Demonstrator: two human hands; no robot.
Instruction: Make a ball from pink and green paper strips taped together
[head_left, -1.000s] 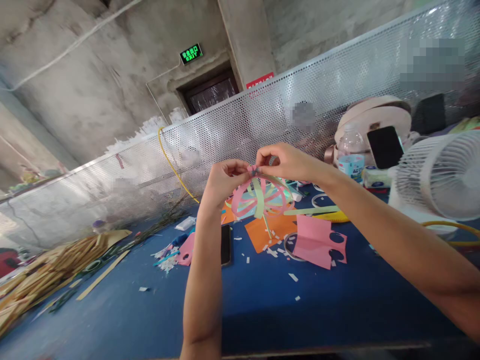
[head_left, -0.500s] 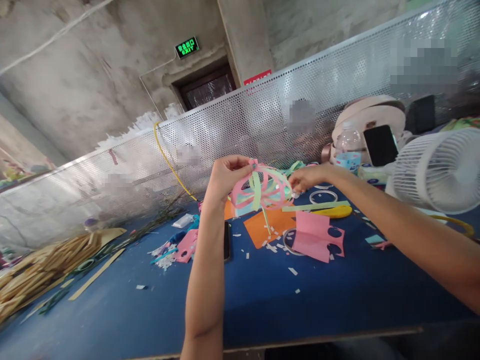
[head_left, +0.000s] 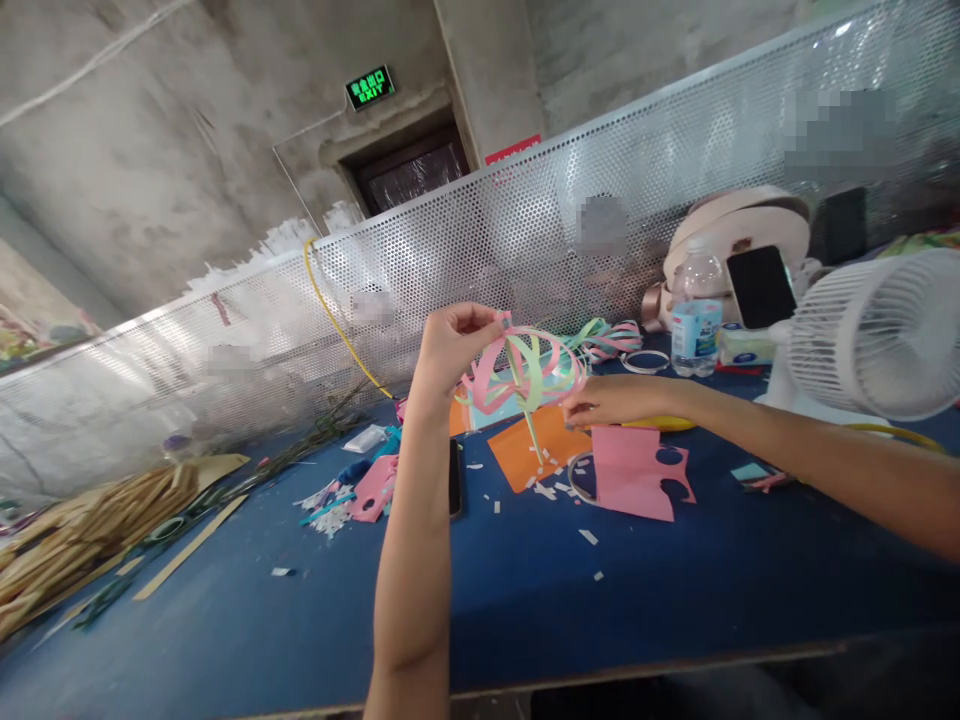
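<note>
My left hand [head_left: 463, 345] is closed in a pinch on the pink top of a paper-strip lantern [head_left: 531, 372], holding it above the table. Looped pink and light green strips make up its round body, and a thin green strip dangles below. Just right of the lantern's lower side is my right hand [head_left: 600, 402], its fingers pointing left and slightly apart, with nothing visible between them. I cannot tell whether the fingertips touch a strip. Beneath lies an orange sheet [head_left: 511, 455] with white paper scraps. A pink sheet with cut-out holes [head_left: 626, 475] partly covers a ring-shaped roll [head_left: 579, 478].
On the right stand a white fan [head_left: 862, 335], a water bottle [head_left: 694, 335] and a propped phone [head_left: 759, 287]. A bundle of brown strips [head_left: 97, 520] lies at left. A perforated metal screen [head_left: 465, 250] borders the back of the blue table [head_left: 540, 620].
My right hand has moved down and left, from the lantern's right side to below it. The lantern's strips have shifted, as if turned. My left hand keeps its pinch.
</note>
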